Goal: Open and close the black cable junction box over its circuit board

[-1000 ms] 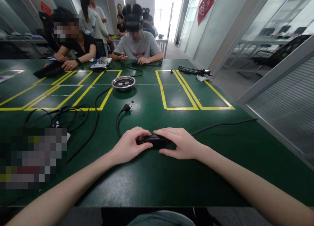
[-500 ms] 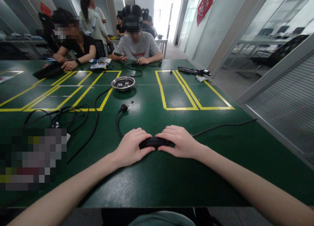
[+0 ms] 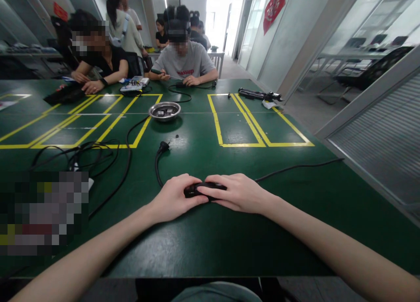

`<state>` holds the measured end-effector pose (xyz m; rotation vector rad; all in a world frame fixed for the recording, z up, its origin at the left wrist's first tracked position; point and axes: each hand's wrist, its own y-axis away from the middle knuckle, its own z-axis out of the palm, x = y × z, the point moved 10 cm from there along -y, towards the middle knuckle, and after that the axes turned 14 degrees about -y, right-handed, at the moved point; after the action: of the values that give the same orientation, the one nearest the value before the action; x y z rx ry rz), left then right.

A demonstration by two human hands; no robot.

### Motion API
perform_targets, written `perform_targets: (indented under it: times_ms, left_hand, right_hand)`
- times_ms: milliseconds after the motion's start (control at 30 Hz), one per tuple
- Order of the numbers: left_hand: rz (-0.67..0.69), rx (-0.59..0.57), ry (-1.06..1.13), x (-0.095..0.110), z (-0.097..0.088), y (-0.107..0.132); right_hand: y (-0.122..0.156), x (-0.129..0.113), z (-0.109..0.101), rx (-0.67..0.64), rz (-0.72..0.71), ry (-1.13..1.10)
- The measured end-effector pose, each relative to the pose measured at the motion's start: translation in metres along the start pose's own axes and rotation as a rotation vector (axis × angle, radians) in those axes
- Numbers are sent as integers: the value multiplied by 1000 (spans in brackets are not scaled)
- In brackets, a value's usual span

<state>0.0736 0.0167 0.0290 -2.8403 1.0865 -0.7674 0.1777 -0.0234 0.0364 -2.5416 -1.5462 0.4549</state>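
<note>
At the near side of the green table (image 3: pixel 210 249), going left to right, you come first to a short cord (image 3: pixel 156 167) with a plug (image 3: pixel 163 147) on its far end; the plug's prongs point to the right and slightly away from you. The cord's near end runs out of sight behind your left hand (image 3: pixel 173 198), whose thumb and fingers are clamped on the left end of a black box (image 3: pixel 193 190). That box lies just right of your left palm and just left of your right one, in front of your body. Its long axis runs left to right, roughly in line with the table's near edge. Your right hand (image 3: pixel 242 193) grips the right end, one finger stretched across the box toward your left thumb. Neither hand is clearly nearer, since both touch it; how firmly the right one presses, you cannot tell. Beyond your right hand, a long cable (image 3: pixel 298 166) trails right and away. Both ends of the box are covered, so which way its front points cannot be told.
</note>
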Motion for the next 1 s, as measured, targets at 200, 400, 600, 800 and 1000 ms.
perform_targets:
  times_ms: [200,400,600,800,1000]
  left_hand:
    - [134,277,-119,11,-25,5]
    - [234,266,-139,19,-20,8]
    - [278,185,-94,24,-12,7]
    - [259,112,-75,23,-6,6]
    - [222,80,-45,17,-2,7]
  right_hand:
    - [9,39,-9,91,197,49]
    - [68,128,-70,556,557,-12]
    - [146,171,-127,932,902,51]
    - [195,182,-148,1095,1127,115]
    - [236,206,-142,1117,1248,215]
